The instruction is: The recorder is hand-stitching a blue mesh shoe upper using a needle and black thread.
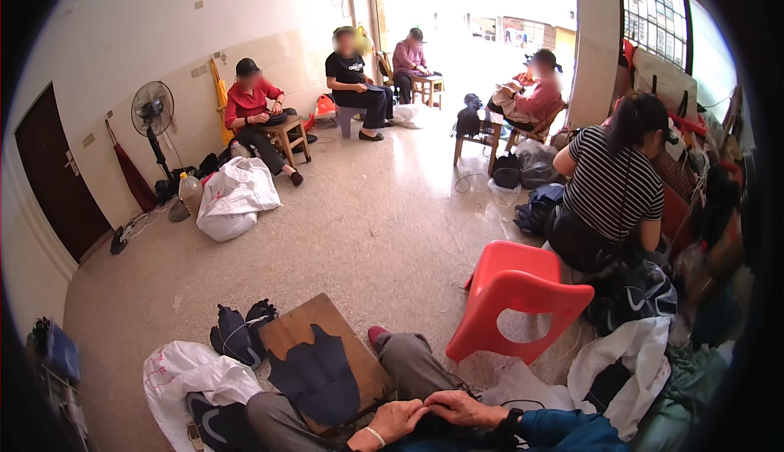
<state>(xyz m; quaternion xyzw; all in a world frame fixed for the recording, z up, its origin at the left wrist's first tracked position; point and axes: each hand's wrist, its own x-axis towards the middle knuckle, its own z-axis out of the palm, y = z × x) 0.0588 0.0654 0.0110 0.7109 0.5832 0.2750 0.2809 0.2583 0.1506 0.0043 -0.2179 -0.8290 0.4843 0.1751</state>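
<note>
My left hand (392, 422) and my right hand (459, 409) meet at the bottom centre, above my lap. Fingertips touch, with the fingers of both hands bent in a pinch. Whatever lies between them is too small or hidden to make out. Dark material (437, 434) shows just below the hands. Left of them, a navy cut fabric piece (314, 374) lies flat on a brown wooden board (314, 311), near my knees. Beyond the board's left edge sits a tied navy cloth bundle (237, 336).
A white sack (184, 362) with dark cloth stands at my left. A red plastic chair (523, 285) is ahead on the right, near a person in a striped shirt (612, 178). Several people sit farther off. A large white sack (237, 199) and a fan (153, 113) stand left.
</note>
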